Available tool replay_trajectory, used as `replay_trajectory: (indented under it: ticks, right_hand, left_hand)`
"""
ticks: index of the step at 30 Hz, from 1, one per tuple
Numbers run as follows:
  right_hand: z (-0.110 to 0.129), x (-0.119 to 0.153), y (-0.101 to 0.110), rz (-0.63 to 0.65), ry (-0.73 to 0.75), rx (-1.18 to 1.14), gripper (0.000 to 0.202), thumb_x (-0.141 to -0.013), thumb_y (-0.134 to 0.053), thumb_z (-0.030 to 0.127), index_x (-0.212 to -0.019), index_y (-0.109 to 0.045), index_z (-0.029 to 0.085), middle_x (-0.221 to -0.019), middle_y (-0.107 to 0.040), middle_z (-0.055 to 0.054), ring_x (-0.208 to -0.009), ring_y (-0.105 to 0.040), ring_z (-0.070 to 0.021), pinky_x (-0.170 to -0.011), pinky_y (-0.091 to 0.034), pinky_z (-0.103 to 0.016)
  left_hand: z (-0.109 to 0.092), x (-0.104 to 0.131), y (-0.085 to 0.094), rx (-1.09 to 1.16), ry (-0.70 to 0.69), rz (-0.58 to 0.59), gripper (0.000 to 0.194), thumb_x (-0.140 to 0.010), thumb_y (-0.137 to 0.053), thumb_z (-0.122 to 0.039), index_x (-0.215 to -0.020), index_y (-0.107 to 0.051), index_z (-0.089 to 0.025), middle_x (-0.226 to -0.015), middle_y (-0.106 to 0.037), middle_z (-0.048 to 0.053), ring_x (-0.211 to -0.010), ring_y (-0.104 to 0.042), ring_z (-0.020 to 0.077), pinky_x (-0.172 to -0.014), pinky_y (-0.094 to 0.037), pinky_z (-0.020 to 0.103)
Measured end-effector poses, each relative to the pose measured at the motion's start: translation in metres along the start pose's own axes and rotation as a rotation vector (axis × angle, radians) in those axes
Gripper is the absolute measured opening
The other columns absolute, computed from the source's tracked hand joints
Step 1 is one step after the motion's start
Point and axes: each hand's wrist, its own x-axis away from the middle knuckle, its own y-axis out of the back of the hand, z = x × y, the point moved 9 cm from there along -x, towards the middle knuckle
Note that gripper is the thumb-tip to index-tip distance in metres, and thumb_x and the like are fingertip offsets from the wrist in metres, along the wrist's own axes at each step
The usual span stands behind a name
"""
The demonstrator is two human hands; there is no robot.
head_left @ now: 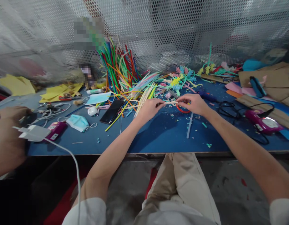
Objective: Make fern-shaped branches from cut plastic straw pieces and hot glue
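Note:
My left hand (150, 108) and my right hand (192, 103) meet over the blue table, fingers pinched on the two ends of a short cream pipe cleaner (170, 102). It stretches nearly level between them. Under the right fingers shows the red handle of scissors (182, 110); whether that hand touches it, I cannot tell. Just below lies a translucent glue stick (189, 126). Cream and yellow pipe cleaners (144, 97) lie beside the left hand, and a pile of fuzzy coloured pieces (176, 81) sits behind both hands.
A thick bunch of coloured pipe cleaners (117, 67) leans on the perforated metal screen (177, 28). Leftward are a black phone (112, 111), a face mask (78, 122), and a white charger (36, 132) by another person's hand (12, 115). Rightward are a magenta power strip (264, 122) and cardboard (259, 78).

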Motion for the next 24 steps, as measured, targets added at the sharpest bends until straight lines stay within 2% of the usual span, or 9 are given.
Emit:
replay_trajectory:
  ticks: [6, 10, 14, 18, 24]
  right_hand:
    - [0.0020, 0.0004, 0.0053, -0.068, 0.044, 0.024, 0.023, -0.104, -0.071, 0.046, -0.100, -0.084, 0.026, -0.095, -0.078, -0.007, -0.075, -0.064, -0.0215, -0.072, -0.053, -0.039]
    - [0.0057, 0.0013, 0.0073, -0.121, 0.132, 0.037, 0.018, -0.103, -0.073, 0.041, -0.098, -0.085, 0.028, -0.105, -0.076, -0.008, -0.089, -0.069, -0.0244, -0.082, -0.058, -0.042]
    - [0.0070, 0.0019, 0.0077, -0.148, 0.173, 0.028, 0.015, -0.103, -0.073, 0.038, -0.097, -0.084, 0.030, -0.102, -0.076, -0.007, -0.095, -0.072, -0.0257, -0.093, -0.060, -0.045]
    - [0.0088, 0.0014, 0.0079, -0.140, 0.177, 0.000, 0.017, -0.103, -0.073, 0.039, -0.095, -0.085, 0.030, -0.101, -0.076, -0.007, -0.093, -0.072, -0.0260, -0.092, -0.061, -0.046]
    - [0.0058, 0.0008, 0.0033, -0.052, 0.091, -0.009, 0.025, -0.105, -0.068, 0.048, -0.097, -0.086, 0.032, -0.107, -0.078, -0.009, -0.095, -0.073, -0.0287, -0.093, -0.061, -0.050]
  left_hand:
    - [-0.0005, 0.0011, 0.0051, 0.028, -0.092, -0.090, 0.021, -0.109, -0.070, -0.035, -0.106, -0.087, -0.023, -0.102, -0.087, 0.006, -0.090, -0.081, 0.0203, -0.090, -0.062, 0.032]
    - [-0.0009, 0.0013, 0.0029, 0.020, -0.154, -0.071, 0.022, -0.111, -0.068, -0.035, -0.108, -0.087, -0.024, -0.106, -0.087, 0.006, -0.095, -0.082, 0.0203, -0.093, -0.063, 0.033]
    - [-0.0005, 0.0013, 0.0015, 0.006, -0.185, -0.067, 0.019, -0.110, -0.070, -0.033, -0.108, -0.086, -0.024, -0.105, -0.087, 0.005, -0.095, -0.082, 0.0198, -0.091, -0.063, 0.032]
    - [0.0000, 0.0013, 0.0010, -0.006, -0.168, -0.057, 0.018, -0.109, -0.071, -0.032, -0.109, -0.086, -0.022, -0.105, -0.087, 0.005, -0.096, -0.082, 0.0204, -0.090, -0.062, 0.032]
    - [0.0015, 0.0014, -0.0024, -0.002, -0.064, 0.038, 0.022, -0.111, -0.067, -0.036, -0.114, -0.086, -0.025, -0.114, -0.087, 0.005, -0.103, -0.082, 0.0209, -0.098, -0.061, 0.033]
